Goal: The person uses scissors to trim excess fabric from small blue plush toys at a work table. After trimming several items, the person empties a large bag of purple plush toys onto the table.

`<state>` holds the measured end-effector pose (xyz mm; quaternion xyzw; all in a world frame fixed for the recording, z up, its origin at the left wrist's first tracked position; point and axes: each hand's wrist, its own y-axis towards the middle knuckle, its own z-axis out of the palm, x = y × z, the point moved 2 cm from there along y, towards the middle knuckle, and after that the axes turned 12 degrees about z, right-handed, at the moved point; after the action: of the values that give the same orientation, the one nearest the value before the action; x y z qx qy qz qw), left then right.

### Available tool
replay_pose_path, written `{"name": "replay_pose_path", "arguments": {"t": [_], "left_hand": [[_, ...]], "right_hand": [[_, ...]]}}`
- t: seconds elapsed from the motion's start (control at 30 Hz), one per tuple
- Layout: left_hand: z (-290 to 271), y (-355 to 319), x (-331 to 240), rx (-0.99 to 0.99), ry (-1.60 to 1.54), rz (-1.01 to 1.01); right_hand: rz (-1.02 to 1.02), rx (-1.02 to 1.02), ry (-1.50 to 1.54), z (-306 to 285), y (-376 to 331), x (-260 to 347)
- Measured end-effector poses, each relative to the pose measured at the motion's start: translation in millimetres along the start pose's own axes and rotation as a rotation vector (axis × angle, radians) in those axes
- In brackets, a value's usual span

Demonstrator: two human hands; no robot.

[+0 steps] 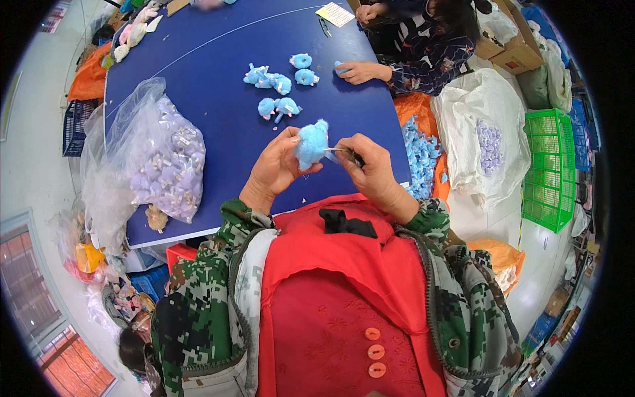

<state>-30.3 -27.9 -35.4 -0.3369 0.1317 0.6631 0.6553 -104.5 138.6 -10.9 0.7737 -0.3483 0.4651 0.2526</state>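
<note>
My left hand [276, 165] grips a small fluffy light-blue plush toy [311, 142] just above the near edge of the blue table [218, 86]. My right hand [368, 164] is closed beside it, pinching a small white tag or thread [336, 150] that sticks out of the toy, along with a thin dark tool I cannot identify. Several more blue plush toys [278, 89] lie in a loose group on the table beyond my hands.
A clear bag of lilac plush pieces [165, 165] lies at the table's left. Another person in a dark patterned sleeve [423, 63] works at the far right corner, hand on a blue toy. White sacks, a green crate [549, 169] and boxes stand on the right.
</note>
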Motion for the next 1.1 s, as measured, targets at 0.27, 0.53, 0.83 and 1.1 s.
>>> {"name": "replay_pose_path", "arguments": {"t": [0.27, 0.53, 0.83, 1.1], "left_hand": [[-1, 5, 11, 0.036, -0.173, -0.02], [9, 4, 12, -0.113, -0.196, -0.015], [9, 7, 17, 0.029, -0.224, -0.011], [23, 7, 16, -0.13, -0.166, -0.02]], "right_hand": [[-0.064, 0.015, 0.003, -8, -6, 7], [0.201, -0.052, 0.289, -10, -10, -5], [0.321, -0.014, 0.488, -14, 2, -2], [0.216, 0.066, 0.273, -7, -3, 12]]}}
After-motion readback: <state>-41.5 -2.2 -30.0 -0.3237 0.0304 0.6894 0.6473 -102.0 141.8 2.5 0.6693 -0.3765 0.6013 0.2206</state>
